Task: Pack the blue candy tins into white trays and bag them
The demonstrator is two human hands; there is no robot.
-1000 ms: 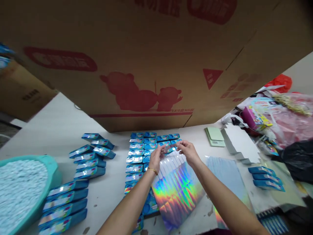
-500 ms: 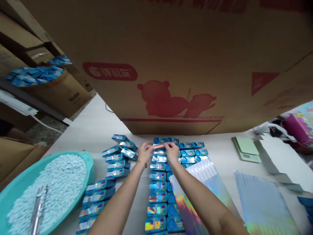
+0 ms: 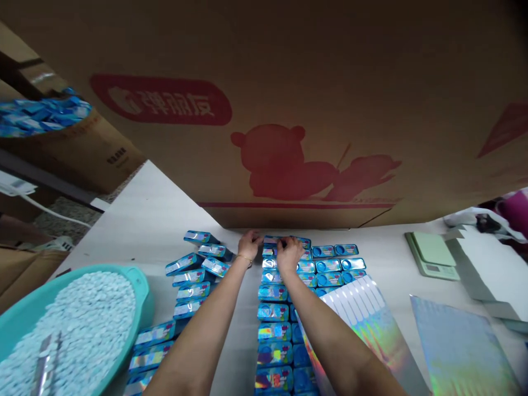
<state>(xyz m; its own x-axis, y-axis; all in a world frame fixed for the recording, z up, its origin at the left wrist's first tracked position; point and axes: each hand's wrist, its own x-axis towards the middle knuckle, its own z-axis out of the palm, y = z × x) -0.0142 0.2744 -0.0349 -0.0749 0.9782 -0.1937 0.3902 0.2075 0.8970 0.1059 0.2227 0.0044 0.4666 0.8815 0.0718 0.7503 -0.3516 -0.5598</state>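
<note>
The left hand (image 3: 248, 247) and right hand (image 3: 290, 255), holding up a shiny strip moments earlier, are now reaching down to the farthest blue containers (image 3: 273, 312).

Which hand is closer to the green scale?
Right. The right hand is at the far end of the blue packs, left of the green scale. The left hand is farther left, beside those packs.

Head camera above worktable (image 3: 140, 212), facing forward and down toward hands (image 3: 290, 253).
</note>
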